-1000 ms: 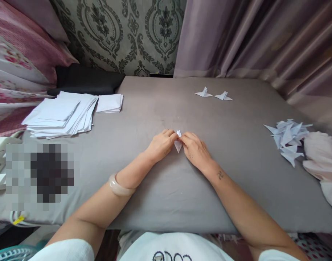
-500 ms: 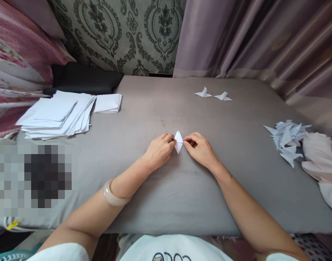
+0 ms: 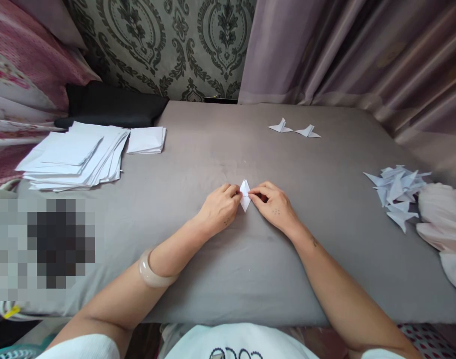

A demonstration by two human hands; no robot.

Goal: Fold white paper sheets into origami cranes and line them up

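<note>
A small diamond-shaped piece of folded white paper (image 3: 244,199) lies at the middle of the grey-covered table, its two points facing away from and toward me. My left hand (image 3: 222,205) pinches its left corner between closed fingers. At the opposite corner, the thumb and forefinger of my right hand (image 3: 270,203) are closed on the paper's right edge. The fingertips cover both side corners.
Two folded paper birds (image 3: 280,125) stand far back, right of centre. A pile of folded paper shapes (image 3: 397,187) lies at the right beside a pale pink cloth (image 3: 439,214). Stacked white sheets (image 3: 74,154), a smaller paper stack (image 3: 146,140) and a black cloth-like item (image 3: 111,104) occupy the left.
My right hand has moved slightly left, its fingertips now on the folded paper's right corner. My left hand keeps its hold. The view has shifted a little.
</note>
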